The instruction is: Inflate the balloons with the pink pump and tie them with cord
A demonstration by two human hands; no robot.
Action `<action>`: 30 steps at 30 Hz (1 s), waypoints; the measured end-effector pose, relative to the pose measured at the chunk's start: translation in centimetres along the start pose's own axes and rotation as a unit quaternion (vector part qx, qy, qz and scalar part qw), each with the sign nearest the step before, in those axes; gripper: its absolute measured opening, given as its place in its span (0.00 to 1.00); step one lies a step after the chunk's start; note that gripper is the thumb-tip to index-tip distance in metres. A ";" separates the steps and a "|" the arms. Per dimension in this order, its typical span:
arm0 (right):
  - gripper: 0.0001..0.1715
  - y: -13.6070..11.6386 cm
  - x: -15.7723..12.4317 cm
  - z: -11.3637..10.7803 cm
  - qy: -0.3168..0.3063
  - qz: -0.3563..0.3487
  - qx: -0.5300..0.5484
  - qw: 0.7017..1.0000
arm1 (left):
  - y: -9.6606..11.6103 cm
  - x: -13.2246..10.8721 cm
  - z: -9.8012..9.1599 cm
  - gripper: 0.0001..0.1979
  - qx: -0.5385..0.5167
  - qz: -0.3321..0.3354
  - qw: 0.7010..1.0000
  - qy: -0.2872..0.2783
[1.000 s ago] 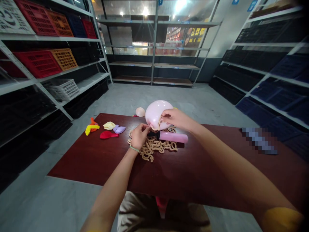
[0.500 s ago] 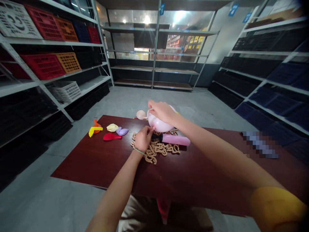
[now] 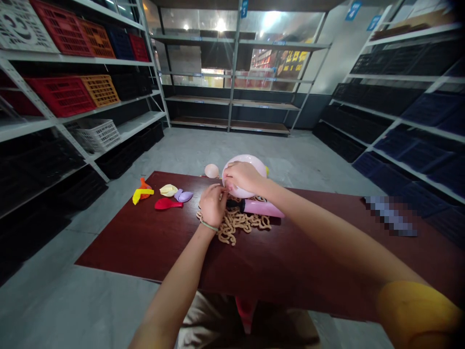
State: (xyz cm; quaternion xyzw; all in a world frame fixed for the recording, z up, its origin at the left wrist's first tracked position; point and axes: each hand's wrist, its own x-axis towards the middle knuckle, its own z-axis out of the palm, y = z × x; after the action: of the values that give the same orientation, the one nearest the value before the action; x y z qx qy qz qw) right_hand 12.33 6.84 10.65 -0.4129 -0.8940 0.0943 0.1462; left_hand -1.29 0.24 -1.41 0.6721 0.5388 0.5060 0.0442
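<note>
An inflated pale pink balloon (image 3: 250,162) sits above the far middle of the dark red table (image 3: 152,247). My right hand (image 3: 241,178) lies curled over its near side, fingers closed around its lower part. My left hand (image 3: 212,204) is closed in a pinch at the balloon's neck, right beside the right hand. Under both hands lies a heap of tan rope (image 3: 238,223). A pink hand pump (image 3: 261,208) with a black nozzle rests on the rope, just right of my left hand.
Flat balloons lie at the table's left: yellow and orange (image 3: 141,193), cream (image 3: 169,190), purple (image 3: 184,196), red (image 3: 165,204). A small peach balloon (image 3: 211,170) sits at the far edge. A blurred object (image 3: 390,215) lies at right. Shelving with crates lines both sides.
My right hand came down from the balloon's top to its near lower side, meeting the left hand at the neck. The balloon shows more above the hand now.
</note>
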 end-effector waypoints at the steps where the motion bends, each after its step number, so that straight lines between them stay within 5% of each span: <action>1: 0.06 0.0 -0.1 0.4 0.001 -0.018 -0.017 1.000 | 0.0 0.0 -0.1 0.08 -0.020 0.004 1.000 0.004; 8: 0.06 0.3 -1.3 2.3 0.027 -0.161 -0.191 0.968 | 0.2 0.4 -0.3 0.10 -0.076 -0.151 0.985 0.014; 19: 0.15 -0.5 -5.3 3.1 0.139 -0.116 -0.187 0.965 | -1.2 1.0 1.2 0.15 -0.343 -0.281 0.894 0.057; 30: 0.13 -0.6 -6.7 8.6 0.230 -0.001 -0.013 0.973 | -0.1 1.4 0.5 0.14 -0.375 -0.296 0.875 0.079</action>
State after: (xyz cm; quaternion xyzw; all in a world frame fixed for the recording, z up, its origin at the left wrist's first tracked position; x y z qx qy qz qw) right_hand 13.10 0.89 1.53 -0.4247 -0.8380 -0.0148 0.3422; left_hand -1.13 1.55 -0.84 0.3715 0.4845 0.6848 0.3978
